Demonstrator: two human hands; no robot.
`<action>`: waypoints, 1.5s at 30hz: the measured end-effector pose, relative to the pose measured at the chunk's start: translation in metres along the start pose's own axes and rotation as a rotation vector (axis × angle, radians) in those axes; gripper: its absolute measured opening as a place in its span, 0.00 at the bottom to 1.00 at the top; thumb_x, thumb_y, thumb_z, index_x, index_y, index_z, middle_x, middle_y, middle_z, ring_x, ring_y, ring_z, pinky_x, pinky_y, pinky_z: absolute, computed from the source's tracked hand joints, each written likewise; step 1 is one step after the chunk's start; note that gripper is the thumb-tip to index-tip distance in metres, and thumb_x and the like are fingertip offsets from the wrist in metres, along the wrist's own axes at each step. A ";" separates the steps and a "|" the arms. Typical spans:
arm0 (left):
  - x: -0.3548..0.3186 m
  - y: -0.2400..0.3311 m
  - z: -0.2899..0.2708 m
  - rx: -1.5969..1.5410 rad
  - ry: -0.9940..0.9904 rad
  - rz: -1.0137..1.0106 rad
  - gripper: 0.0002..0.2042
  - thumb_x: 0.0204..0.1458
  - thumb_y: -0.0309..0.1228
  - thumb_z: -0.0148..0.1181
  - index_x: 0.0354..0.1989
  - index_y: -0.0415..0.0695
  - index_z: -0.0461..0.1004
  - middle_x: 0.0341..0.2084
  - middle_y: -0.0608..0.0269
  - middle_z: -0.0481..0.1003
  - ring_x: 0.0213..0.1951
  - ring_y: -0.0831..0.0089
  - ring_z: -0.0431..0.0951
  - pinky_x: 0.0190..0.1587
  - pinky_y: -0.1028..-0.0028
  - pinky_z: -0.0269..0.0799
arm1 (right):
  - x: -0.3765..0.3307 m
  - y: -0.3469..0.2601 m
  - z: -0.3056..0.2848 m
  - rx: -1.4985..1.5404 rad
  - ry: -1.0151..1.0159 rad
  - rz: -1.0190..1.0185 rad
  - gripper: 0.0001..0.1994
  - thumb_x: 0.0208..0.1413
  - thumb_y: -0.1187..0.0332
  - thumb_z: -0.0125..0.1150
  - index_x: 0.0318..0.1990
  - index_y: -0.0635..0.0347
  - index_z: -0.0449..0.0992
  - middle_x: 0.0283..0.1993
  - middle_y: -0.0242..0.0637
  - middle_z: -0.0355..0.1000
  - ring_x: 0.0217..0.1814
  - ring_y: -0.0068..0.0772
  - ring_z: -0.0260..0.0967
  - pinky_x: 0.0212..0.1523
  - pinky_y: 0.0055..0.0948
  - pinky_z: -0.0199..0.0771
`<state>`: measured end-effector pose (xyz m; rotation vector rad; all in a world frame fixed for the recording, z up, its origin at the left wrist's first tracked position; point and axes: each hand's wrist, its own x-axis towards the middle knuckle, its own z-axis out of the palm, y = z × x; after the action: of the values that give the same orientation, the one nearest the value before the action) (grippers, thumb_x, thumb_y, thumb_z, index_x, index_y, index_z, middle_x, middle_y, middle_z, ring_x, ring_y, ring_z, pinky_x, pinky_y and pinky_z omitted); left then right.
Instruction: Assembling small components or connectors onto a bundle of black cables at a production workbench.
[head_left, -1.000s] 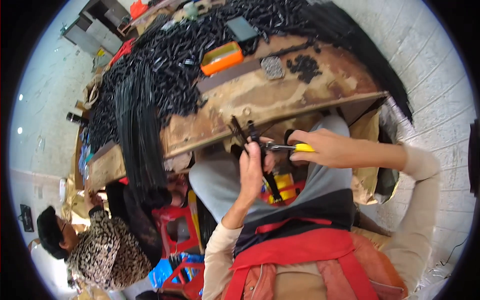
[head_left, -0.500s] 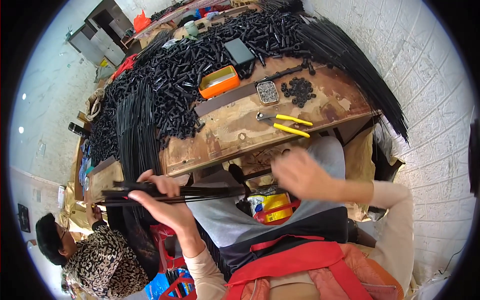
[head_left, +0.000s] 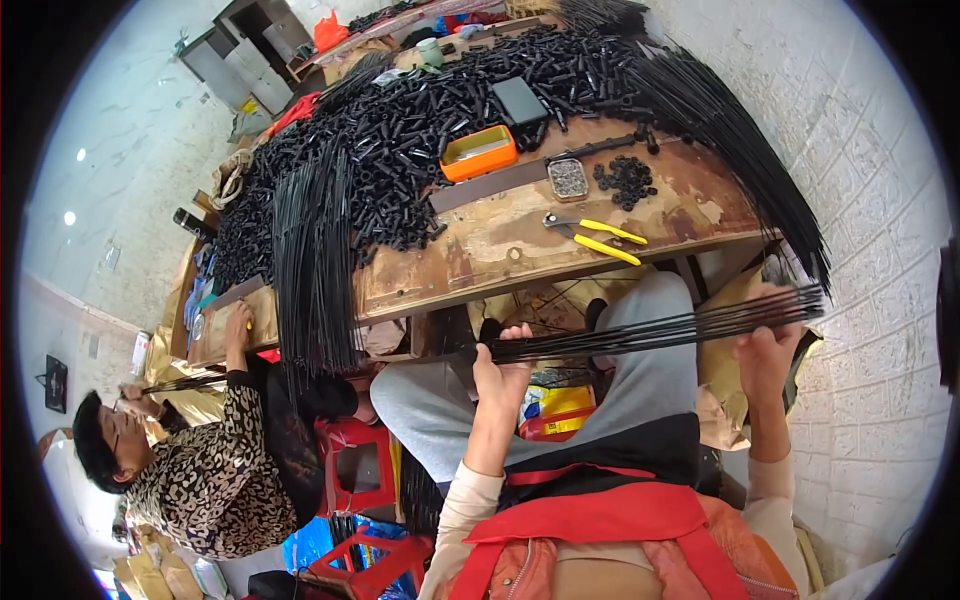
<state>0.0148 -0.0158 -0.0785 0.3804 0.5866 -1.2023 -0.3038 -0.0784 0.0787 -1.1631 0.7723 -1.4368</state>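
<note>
A bundle of thin black cables (head_left: pixel 640 333) stretches across my lap, slightly higher at its right end. My left hand (head_left: pixel 499 375) grips its left end, thumb and fingers around the strands. Near the other end my right hand (head_left: pixel 769 350) holds the bundle, with the tips fanning a little beyond it. On the table edge in front lie pliers with yellow handles (head_left: pixel 610 247), jaws to the left. Beside them are a small clear dish of little metal parts (head_left: pixel 567 180) and a cluster of short black pieces (head_left: pixel 626 182).
The wooden table (head_left: pixel 480 250) carries a large heap of black tubular parts (head_left: pixel 400 150), an orange box (head_left: pixel 479 154) and a dark grey case (head_left: pixel 519 101). Long black cables hang over its front left (head_left: pixel 313 260) and right side (head_left: pixel 740 140). A co-worker (head_left: pixel 200 460) sits at left, near a red stool (head_left: pixel 357 468).
My left hand has moved right with the bundle, and my right hand has swung out to its far end. The bundle now spans both hands. The view has shifted slightly.
</note>
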 end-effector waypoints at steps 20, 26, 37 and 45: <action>-0.095 -0.018 0.030 1.236 -0.583 0.540 0.14 0.62 0.27 0.53 0.54 0.36 0.73 0.48 0.61 0.72 0.50 0.75 0.72 0.55 0.74 0.67 | -0.012 0.091 0.133 -0.125 -0.615 0.419 0.08 0.52 0.72 0.68 0.36 0.62 0.74 0.29 0.24 0.70 0.30 0.12 0.65 0.29 0.14 0.65; -0.082 0.003 0.044 1.194 -0.583 0.287 0.08 0.54 0.24 0.64 0.40 0.40 0.72 0.38 0.69 0.74 0.42 0.82 0.73 0.49 0.78 0.70 | 0.014 0.115 0.128 0.038 -0.848 0.571 0.07 0.50 0.75 0.69 0.33 0.61 0.74 0.32 0.25 0.68 0.35 0.12 0.63 0.36 0.17 0.63; -0.081 -0.020 0.060 1.322 -0.607 0.644 0.06 0.53 0.21 0.63 0.35 0.38 0.70 0.37 0.68 0.68 0.37 0.82 0.70 0.41 0.82 0.68 | -0.008 0.111 0.134 0.010 -0.465 0.152 0.11 0.47 0.76 0.71 0.31 0.62 0.71 0.34 0.32 0.68 0.37 0.21 0.65 0.40 0.21 0.65; -0.077 0.001 0.079 1.126 -0.814 0.068 0.07 0.51 0.26 0.67 0.35 0.39 0.77 0.33 0.63 0.76 0.36 0.76 0.75 0.42 0.75 0.71 | 0.011 0.096 0.125 0.329 -0.672 0.482 0.13 0.49 0.69 0.72 0.32 0.61 0.71 0.33 0.32 0.68 0.37 0.21 0.67 0.40 0.22 0.67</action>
<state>0.0142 -0.0022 0.0309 0.7678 -0.8596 -1.3975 -0.1532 -0.0921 0.0324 -1.0180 0.2906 -0.6674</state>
